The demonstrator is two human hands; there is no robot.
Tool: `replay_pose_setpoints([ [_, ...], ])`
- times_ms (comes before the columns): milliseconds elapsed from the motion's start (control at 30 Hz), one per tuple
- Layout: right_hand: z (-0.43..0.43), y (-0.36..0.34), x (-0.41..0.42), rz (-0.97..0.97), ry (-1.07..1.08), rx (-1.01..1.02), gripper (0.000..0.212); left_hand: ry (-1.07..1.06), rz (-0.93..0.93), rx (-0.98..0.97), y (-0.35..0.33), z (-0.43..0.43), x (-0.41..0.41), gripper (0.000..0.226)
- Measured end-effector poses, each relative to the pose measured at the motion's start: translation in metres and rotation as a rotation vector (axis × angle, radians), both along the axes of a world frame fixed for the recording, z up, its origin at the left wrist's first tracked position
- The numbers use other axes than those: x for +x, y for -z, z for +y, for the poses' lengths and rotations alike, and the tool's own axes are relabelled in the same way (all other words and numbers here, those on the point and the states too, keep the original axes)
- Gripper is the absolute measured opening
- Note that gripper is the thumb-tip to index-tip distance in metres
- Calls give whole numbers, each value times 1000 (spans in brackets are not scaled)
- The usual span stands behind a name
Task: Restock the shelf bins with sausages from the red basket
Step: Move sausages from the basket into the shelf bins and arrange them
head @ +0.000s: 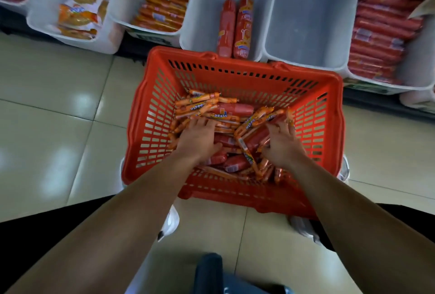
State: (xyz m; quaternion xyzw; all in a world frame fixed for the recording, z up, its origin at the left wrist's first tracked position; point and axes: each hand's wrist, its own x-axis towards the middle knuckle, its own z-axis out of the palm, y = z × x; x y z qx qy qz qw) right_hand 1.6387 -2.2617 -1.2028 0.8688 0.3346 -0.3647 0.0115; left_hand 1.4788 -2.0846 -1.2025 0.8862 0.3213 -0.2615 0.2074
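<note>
Sausages (231,108) – thin orange sticks (200,105) & fatter red ones – lie heaped in the red basket (150,114), both hands down in the pile & apart: left hand (200,137) palm-down w/ fingers spread flat on the heap, right hand (282,144) w/ fingers curled round a bunch of the sticks. Just past the basket's far rim, a white bin (204,11) holds two big red sausages (243,27) side by side; further left is a bin of orange packs (164,4), far right a bin of red packs (381,41).
</note>
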Motion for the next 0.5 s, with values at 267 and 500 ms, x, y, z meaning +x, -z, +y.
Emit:
replay_pose_setpoints([
  [267, 30, 28, -10, -52, -126, 90, 82, -70, -43, 143, 43, 40, 12, 116],
  [500, 56, 39, -7, -14, -208, 128, 88, 28, 45, 158, 59, 51, 18, 124],
])
